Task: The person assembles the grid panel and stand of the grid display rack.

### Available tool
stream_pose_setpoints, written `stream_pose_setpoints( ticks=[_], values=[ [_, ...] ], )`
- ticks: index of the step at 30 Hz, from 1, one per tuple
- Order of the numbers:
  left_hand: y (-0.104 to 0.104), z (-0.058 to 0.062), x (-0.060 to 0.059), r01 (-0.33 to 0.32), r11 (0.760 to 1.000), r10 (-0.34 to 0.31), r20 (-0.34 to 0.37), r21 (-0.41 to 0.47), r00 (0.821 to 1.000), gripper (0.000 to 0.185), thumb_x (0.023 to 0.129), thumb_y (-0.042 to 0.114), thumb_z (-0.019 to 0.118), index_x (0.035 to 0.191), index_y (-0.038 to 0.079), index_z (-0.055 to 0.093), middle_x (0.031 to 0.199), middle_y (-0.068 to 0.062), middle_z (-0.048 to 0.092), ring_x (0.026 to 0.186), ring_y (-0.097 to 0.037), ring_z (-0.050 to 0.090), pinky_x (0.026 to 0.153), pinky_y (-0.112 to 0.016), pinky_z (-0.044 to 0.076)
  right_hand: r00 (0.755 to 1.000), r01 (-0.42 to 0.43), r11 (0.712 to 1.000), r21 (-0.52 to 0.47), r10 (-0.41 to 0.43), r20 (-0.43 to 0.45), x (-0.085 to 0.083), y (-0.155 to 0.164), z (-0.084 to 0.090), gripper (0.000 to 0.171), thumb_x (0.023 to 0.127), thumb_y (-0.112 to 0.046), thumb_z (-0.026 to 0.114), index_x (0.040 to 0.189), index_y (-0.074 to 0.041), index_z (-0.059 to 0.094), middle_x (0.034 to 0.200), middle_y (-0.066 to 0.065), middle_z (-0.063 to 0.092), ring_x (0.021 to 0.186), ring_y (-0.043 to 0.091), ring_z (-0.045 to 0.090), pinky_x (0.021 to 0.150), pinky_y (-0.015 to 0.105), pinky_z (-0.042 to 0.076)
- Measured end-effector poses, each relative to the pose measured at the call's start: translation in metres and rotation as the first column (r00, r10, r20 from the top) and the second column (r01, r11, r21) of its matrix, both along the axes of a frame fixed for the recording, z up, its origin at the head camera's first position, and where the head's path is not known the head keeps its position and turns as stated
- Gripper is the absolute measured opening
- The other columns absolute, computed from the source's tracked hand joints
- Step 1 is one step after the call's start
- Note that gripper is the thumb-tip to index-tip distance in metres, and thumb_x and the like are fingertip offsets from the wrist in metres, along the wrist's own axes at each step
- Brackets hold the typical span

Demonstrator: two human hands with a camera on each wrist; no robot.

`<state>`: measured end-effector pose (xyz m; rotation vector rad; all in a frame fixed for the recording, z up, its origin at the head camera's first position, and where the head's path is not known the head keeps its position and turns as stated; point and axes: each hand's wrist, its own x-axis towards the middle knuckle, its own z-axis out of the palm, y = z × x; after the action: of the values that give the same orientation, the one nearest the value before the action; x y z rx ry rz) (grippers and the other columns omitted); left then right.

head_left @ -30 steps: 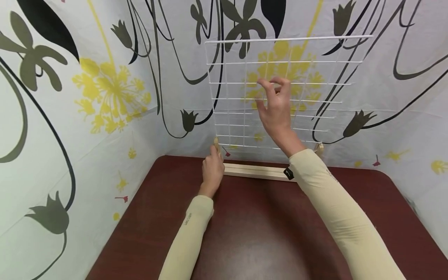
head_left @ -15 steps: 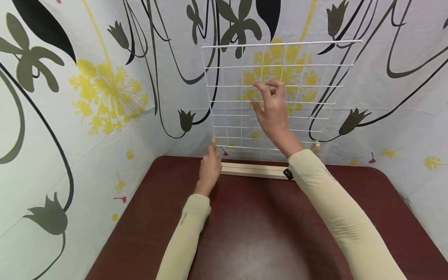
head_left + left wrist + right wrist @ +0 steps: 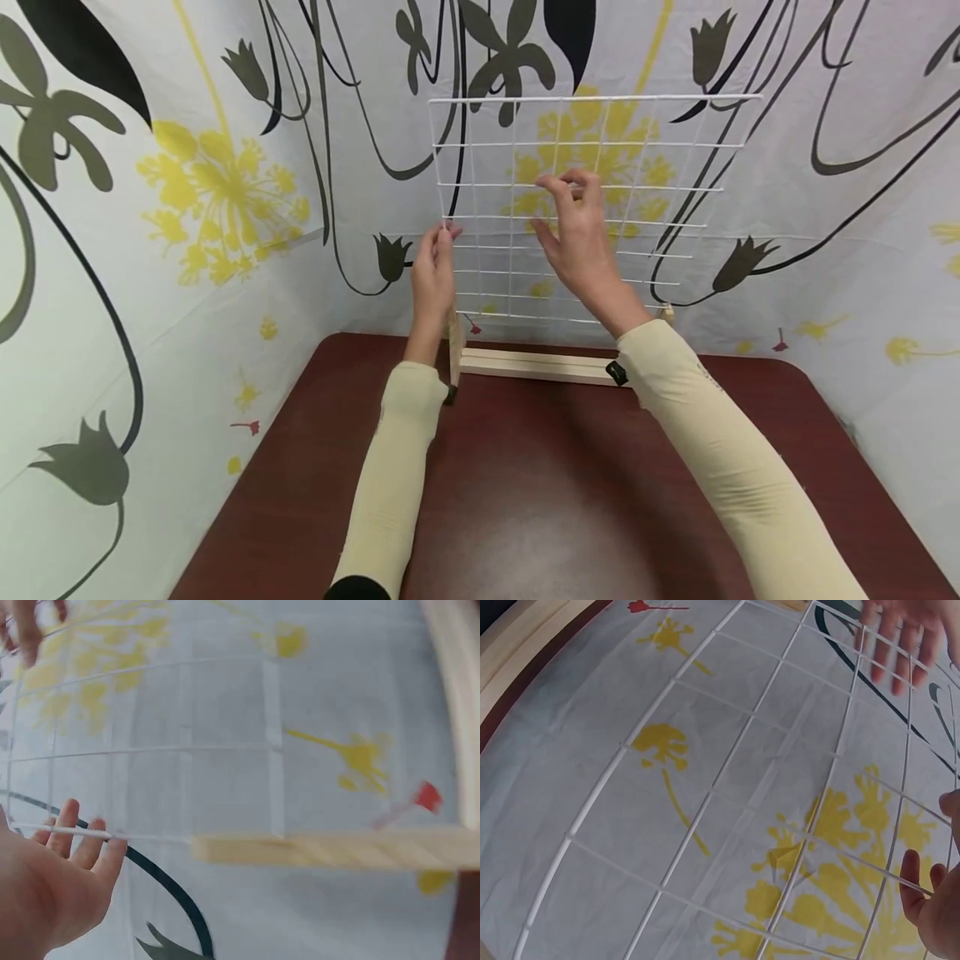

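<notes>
A white wire grid panel (image 3: 487, 185) stands upright at the back of the table, its lower corners at short wooden posts. My left hand (image 3: 433, 271) is at the grid's left edge, above the left post (image 3: 455, 346). In the left wrist view, the fingers of this left hand (image 3: 64, 877) are spread and mostly straight, touching the edge wire. My right hand (image 3: 581, 237) holds the grid near its middle, fingers and thumb bent at the wires. Only part of the right hand (image 3: 937, 915) shows in the right wrist view.
A pale wooden bar (image 3: 536, 365) joins the posts along the back of the dark red table (image 3: 525, 483). Behind stands a flower-patterned cloth wall (image 3: 360, 183). The right post (image 3: 667, 313) is mostly behind my right sleeve (image 3: 705, 425).
My left hand has let go of the left post and moved up to the grid's left edge. The right hand keeps its place on the grid, whose top has shifted slightly.
</notes>
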<state>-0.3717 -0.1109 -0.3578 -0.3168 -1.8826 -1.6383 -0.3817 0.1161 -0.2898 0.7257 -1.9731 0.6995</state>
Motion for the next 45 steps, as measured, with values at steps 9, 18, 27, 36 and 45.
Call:
stream_pose_setpoints(
  ticks=[9,18,27,36,45],
  values=[
    [0.008,0.033,-0.011,0.122,0.937,-0.158,0.085,0.328,0.984,0.049,0.109,0.053,0.054,0.124,0.013,0.077,0.121,-0.011,0.08,0.108,-0.019,0.079,0.089,-0.042,0.061,0.996,0.027,0.995,0.094,-0.034,0.077,0.01,0.002,0.003,0.054,0.1,-0.027,0.072,0.147,-0.017,0.048,0.146,0.023,0.037,0.124,0.044,0.053,0.105,0.055,0.049],
    [0.011,0.043,-0.014,0.11,0.869,-0.194,0.129,0.482,0.972,0.043,0.101,0.053,0.068,0.112,0.014,0.082,0.113,-0.002,0.082,0.099,-0.014,0.081,0.086,-0.037,0.06,0.994,0.093,0.989,0.115,-0.099,0.045,0.03,0.017,0.012,0.055,0.102,-0.039,0.066,0.152,-0.024,0.049,0.156,0.022,0.042,0.132,0.045,0.053,0.104,0.064,0.049],
    [0.016,0.044,-0.018,0.093,0.864,-0.173,0.119,0.496,0.978,0.045,0.101,0.052,0.068,0.113,0.011,0.082,0.114,-0.005,0.082,0.1,-0.017,0.081,0.091,-0.042,0.062,0.932,0.204,0.846,-0.492,-0.321,-0.166,0.038,0.064,0.01,0.034,0.099,-0.034,0.062,0.116,-0.006,0.068,0.118,0.017,0.061,0.109,0.025,0.059,0.098,0.034,0.047],
    [0.013,0.043,-0.018,0.052,0.863,-0.159,0.173,0.502,0.972,0.051,0.1,0.059,0.065,0.107,0.011,0.083,0.11,-0.005,0.083,0.101,-0.019,0.081,0.087,-0.037,0.063,0.932,0.049,0.441,-0.896,0.301,0.2,0.045,0.129,0.036,0.028,0.11,-0.032,0.057,0.128,-0.015,0.069,0.12,0.003,0.075,0.101,0.015,0.073,0.083,0.021,0.056],
    [0.015,0.041,-0.019,0.112,0.849,-0.217,0.147,0.517,0.965,0.042,0.099,0.049,0.071,0.101,0.009,0.083,0.092,0.002,0.083,0.083,-0.008,0.079,0.082,-0.029,0.058,0.829,-0.063,0.356,-0.933,0.54,0.149,0.038,0.148,0.012,0.033,0.104,-0.028,0.066,0.127,-0.004,0.071,0.106,0.012,0.081,0.094,0.025,0.081,0.077,0.031,0.064]
  ],
)
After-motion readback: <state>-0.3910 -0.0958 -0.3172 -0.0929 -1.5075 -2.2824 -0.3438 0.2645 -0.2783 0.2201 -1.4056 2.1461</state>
